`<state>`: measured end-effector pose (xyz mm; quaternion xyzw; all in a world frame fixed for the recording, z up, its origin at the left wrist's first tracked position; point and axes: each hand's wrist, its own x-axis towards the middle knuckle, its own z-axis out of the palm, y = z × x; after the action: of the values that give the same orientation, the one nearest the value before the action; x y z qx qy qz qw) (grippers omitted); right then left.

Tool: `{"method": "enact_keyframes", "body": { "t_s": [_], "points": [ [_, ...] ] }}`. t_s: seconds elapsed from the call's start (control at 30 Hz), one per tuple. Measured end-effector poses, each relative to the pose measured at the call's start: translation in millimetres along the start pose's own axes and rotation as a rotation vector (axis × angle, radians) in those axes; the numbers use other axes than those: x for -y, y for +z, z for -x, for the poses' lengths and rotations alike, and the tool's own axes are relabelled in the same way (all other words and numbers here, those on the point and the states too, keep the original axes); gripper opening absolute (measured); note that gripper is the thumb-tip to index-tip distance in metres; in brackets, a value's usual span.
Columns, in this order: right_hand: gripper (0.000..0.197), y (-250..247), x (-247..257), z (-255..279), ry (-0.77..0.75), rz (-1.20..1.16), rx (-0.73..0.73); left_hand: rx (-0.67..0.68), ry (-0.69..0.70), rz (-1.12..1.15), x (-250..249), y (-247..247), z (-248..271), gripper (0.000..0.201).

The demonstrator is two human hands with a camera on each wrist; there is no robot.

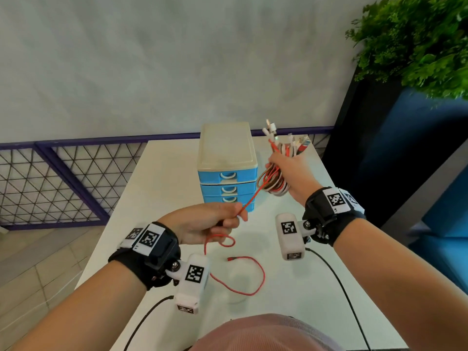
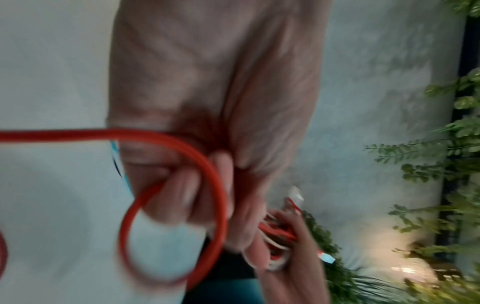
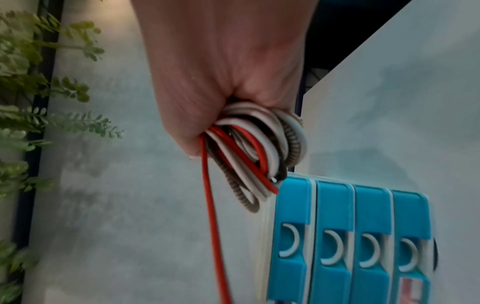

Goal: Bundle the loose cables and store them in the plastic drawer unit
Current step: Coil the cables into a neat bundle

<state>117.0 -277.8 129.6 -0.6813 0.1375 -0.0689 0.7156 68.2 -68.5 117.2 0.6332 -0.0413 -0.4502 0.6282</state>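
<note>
My right hand (image 1: 283, 168) grips a coiled bundle of red, white and grey cables (image 1: 274, 182), raised beside the blue drawer unit (image 1: 228, 171); plug ends (image 1: 272, 129) stick up above the fist. In the right wrist view the bundle (image 3: 259, 148) fills my right hand (image 3: 221, 82). A red cable (image 1: 249, 200) runs taut from the bundle down to my left hand (image 1: 212, 220), which pinches it. Its loose tail (image 1: 243, 274) loops on the white table (image 1: 162, 178). In the left wrist view my left hand (image 2: 197, 144) holds a loop of the red cable (image 2: 207, 170).
The drawer unit (image 3: 350, 236) has several shut blue drawers and a cream top, standing at the table's far middle. A purple mesh fence (image 1: 63, 178) runs behind the table, a green plant (image 1: 415, 44) and a dark blue panel (image 1: 405, 160) stand at the right.
</note>
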Motion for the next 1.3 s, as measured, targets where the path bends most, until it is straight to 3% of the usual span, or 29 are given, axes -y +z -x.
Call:
{"method": "enact_keyframes", "body": {
  "t_s": [0.1,0.17,0.23,0.3,0.37,0.43,0.53,0.63,0.77,0.93,1.07,1.3],
  "points": [
    [0.007,-12,6,-5,-0.005,-0.139,-0.025,0.061,-0.139,-0.142,11,-11,6,0.027],
    [0.006,-15,9,-3,0.017,-0.189,0.04,0.005,-0.168,-0.341,11,-16,4,0.023],
    [0.005,-15,10,2,0.075,-0.15,0.137,-0.175,-0.099,-0.684,4,-17,1,0.02],
    [0.003,-13,11,8,0.1,-0.037,0.265,-0.413,0.052,-0.881,-6,-17,-4,0.021],
    [0.006,-10,13,14,0.111,0.066,0.387,-0.609,0.224,-0.922,-16,-14,-6,0.012],
    [0.011,-6,11,20,0.143,0.119,0.464,-0.692,0.365,-0.936,-26,-11,-8,0.003],
    [0.019,1,9,28,0.177,0.183,0.536,-0.732,0.505,-0.927,-35,-4,-9,0.004],
    [0.014,7,9,36,0.207,0.103,0.625,-0.741,0.618,-0.955,-36,2,-11,0.006],
    [0.011,9,9,39,0.218,0.098,0.635,-0.764,0.676,-0.914,-32,2,-12,0.002],
    [0.018,7,8,39,0.205,0.289,0.603,-0.746,0.632,-0.901,-30,1,-10,0.01],
    [0.002,1,9,34,0.171,0.348,0.539,-0.726,0.416,-0.883,-32,-9,-7,0.032],
    [0.003,-3,-1,28,0.136,0.434,0.46,-0.388,0.081,-0.645,-40,-17,7,0.029]
  ]
}}
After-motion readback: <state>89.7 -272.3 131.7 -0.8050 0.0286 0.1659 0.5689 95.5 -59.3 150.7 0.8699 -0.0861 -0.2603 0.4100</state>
